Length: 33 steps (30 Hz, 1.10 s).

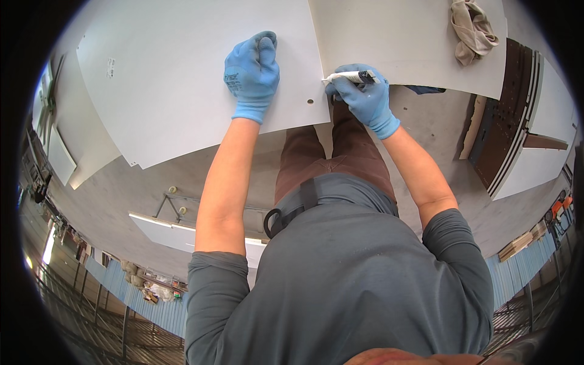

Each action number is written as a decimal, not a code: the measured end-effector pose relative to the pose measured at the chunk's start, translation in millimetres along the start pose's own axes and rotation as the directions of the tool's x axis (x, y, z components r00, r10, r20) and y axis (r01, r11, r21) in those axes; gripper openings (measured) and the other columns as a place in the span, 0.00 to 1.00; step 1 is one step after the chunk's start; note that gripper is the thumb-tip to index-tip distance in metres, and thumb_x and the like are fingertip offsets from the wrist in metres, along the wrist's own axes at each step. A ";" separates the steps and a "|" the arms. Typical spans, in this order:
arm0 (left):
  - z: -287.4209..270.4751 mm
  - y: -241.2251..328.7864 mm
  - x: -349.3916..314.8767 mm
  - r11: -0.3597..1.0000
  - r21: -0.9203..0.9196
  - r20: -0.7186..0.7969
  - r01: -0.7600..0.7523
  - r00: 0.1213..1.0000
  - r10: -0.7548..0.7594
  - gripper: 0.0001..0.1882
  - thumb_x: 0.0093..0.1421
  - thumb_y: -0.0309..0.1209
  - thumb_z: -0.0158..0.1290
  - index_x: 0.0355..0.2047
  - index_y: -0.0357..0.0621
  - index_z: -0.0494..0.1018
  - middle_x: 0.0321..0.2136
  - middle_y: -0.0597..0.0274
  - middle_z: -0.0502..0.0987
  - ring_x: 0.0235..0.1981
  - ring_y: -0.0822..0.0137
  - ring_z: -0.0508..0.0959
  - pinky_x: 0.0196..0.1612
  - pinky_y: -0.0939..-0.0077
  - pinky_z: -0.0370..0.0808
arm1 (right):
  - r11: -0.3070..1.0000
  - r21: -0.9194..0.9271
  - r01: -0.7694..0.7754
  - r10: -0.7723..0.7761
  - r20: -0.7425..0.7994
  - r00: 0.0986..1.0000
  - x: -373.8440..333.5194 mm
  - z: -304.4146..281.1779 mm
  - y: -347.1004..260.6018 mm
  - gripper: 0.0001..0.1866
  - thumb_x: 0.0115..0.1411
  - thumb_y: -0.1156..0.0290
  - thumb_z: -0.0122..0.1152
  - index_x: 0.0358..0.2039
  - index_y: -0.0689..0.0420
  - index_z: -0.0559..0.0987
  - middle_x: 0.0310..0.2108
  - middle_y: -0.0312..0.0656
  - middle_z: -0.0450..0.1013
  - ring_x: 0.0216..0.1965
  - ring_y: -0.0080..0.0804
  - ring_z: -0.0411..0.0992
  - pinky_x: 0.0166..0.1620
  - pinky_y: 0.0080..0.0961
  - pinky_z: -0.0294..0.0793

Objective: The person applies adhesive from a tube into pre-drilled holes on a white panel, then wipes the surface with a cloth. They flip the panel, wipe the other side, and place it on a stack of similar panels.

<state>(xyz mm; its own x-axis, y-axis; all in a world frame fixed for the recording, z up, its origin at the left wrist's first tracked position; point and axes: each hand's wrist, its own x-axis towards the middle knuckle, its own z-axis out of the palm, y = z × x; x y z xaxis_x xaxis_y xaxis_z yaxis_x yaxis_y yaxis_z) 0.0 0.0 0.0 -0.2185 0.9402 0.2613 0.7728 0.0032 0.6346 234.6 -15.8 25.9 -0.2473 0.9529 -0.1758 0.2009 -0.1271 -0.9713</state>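
Note:
My left hand (252, 76), in a blue work glove, rests curled on a large white panel (176, 79). Its fingers fold inward, so anything inside them is hidden. Between the gloved fingers of my right hand (368, 100) is a slim white squeeze tube (351, 76) with a dark end. The tube lies nearly level, its pale nozzle pointing left at the panel's right edge. Beyond that edge, a second white panel (407, 42) continues to the right. A small dark oval spot (310, 101) shows on the first panel near its front right corner.
A crumpled beige cloth (473, 31) lies on the right panel. Brown and white boards (508, 115) stand at the far right. Behind me are a metal-framed rack (176, 207) holding a white board and, farther off, stacked light-blue sheets (143, 298). Grey floor (426, 121) shows below the panels.

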 end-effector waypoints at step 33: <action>12.2 -23.2 -4.6 0.959 0.130 -0.058 -0.250 0.964 0.259 0.09 0.55 0.33 0.61 0.38 0.51 0.79 0.30 0.62 0.78 0.29 0.56 0.77 0.32 0.63 0.73 | 0.998 0.007 0.058 -0.059 0.004 0.998 -1.8 -1.6 7.3 0.02 0.57 0.74 0.65 0.30 0.57 0.83 0.23 0.36 0.82 0.26 0.28 0.81 0.34 0.24 0.78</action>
<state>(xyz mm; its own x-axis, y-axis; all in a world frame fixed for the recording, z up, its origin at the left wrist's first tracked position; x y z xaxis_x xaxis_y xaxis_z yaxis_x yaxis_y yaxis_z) -9.6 -0.2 -24.8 -0.0451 0.8874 0.4589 0.8735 -0.1878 0.4491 238.0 -18.0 19.4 -0.2628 0.9575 -0.1193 0.1791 -0.0732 -0.9811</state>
